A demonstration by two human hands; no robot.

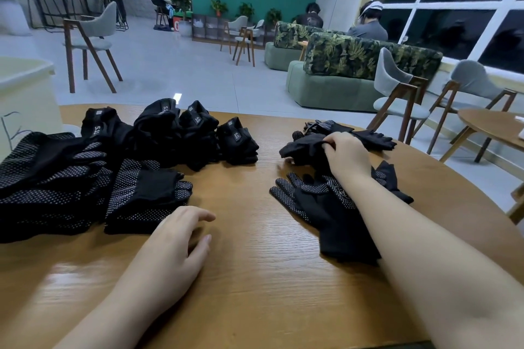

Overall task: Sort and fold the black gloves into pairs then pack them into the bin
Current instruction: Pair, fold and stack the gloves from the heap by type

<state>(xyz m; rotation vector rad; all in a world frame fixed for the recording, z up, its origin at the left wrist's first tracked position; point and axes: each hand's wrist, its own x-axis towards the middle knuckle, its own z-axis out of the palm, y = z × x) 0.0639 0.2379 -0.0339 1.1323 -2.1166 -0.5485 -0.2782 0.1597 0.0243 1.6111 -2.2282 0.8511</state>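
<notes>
So the person is sitting at a wooden table (255, 278) and working through the loose gloves on the right side. The right hand (347, 157) is reaching out and pinching a crumpled black glove (302, 147) at the far right of the table, fingers curled into the fabric. The left hand (173, 246) is just resting on the wood, fingers relaxed and holding nothing, right beside the folded pile (85, 178) that's taking up the left side. A flat glove (320, 207) is lying under the right forearm, dotted palm up, long axis running from near-right to far-left with its fingertips pointing away toward the table's middle. The pinched one is too bunched up to tell which way it's pointing. Probably the trick here is shaking it flat first, then lining cuff to cuff and fingers to fingers with its mate before folding. The bin is likely the pale container (25, 85) at the left edge, though that's only partly showing.
</notes>
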